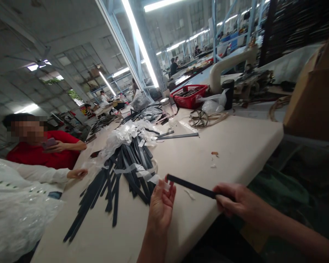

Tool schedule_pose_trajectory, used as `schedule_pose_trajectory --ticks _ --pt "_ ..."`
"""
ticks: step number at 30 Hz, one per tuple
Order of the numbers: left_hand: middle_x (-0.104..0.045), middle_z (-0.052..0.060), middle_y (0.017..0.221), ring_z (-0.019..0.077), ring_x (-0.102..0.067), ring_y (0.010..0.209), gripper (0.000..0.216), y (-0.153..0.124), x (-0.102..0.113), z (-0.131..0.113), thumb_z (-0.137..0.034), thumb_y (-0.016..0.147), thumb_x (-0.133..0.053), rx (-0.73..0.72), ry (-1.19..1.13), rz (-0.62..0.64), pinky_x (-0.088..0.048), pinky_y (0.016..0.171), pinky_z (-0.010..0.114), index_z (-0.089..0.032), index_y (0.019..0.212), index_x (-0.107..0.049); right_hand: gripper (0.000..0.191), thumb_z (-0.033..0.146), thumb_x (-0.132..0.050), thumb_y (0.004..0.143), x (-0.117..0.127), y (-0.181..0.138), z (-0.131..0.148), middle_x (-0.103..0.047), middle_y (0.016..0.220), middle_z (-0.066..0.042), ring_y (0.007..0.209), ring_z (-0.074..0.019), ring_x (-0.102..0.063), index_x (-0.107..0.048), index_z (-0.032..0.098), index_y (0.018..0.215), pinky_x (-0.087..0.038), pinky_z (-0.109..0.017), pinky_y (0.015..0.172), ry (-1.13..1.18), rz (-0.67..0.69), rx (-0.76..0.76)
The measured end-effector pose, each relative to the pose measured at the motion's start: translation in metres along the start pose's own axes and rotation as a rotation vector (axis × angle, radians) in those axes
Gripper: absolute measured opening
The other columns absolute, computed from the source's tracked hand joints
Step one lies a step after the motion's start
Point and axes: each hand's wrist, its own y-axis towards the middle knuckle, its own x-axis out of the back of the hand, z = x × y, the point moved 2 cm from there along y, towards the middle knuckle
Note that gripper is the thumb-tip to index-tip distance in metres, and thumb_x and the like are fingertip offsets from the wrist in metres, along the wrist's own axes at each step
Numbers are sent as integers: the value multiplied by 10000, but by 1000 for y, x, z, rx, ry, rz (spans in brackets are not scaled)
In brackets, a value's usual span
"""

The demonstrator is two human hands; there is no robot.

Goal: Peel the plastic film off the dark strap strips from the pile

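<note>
My right hand (235, 202) is closed around one end of a flat black strip (192, 186), which slants up toward my other hand. My left hand (161, 202) pinches a small piece of whitish translucent film (166, 185) close to the strip's far end. Whether the film still touches the strip I cannot tell. Beyond my left hand lies a fanned pile of black strips (128, 168), with a band of the same pale film (138, 170) across it. Crumpled white film (128, 131) is heaped at the pile's far end.
The pale table (186, 160) holds loose strips (178, 136), a coil of cord (205, 118), a metal-lidded jar (166, 106) and a red basket (190, 96). A machine (252, 82) and cardboard box (312, 87) stand right. People in red (52, 149) and white (41, 173) sit left.
</note>
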Motion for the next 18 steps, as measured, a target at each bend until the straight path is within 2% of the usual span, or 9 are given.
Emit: schedule_pose_trajectory --ticks 3,7,12,15,18 --pt "-754 49 865 147 -727 747 170 1 3 -20 -100 922 -542 -66 16 -39 -607 643 242 -139 807 -660 208 327 -482 845 32 4 -16 -674 666 4 569 -162 -624 -640 202 796 -476 -245 559 -68 -117 -19" --pt "-726 12 696 94 -683 585 230 -4 14 -41 -72 924 -519 -120 -5 -47 -586 588 196 -136 752 -657 130 279 -538 806 59 44 -15 -697 688 6 550 -148 -623 -635 198 775 -466 -242 562 -52 -143 -42" --pt "-736 9 727 87 -657 531 190 -13 46 -40 -56 898 -548 -110 -13 -84 -566 514 190 -145 783 -670 174 214 -473 867 57 100 -8 -733 726 -49 541 -138 -643 -636 155 884 -488 -216 506 16 -112 -116" --pt "-738 8 734 63 -592 451 70 -12 71 -32 -119 777 -743 -121 -18 -122 -506 431 156 -144 794 -680 221 204 -431 931 51 124 -8 -750 777 -82 547 -129 -657 -632 124 980 -510 -207 510 9 -107 -174" --pt "-740 12 732 14 -485 373 307 -12 84 -28 -268 582 -906 -179 -14 -47 -394 351 105 -135 746 -683 232 186 -439 968 52 143 -9 -752 821 -88 588 -141 -674 -649 104 1024 -543 -243 565 -80 -129 -203"
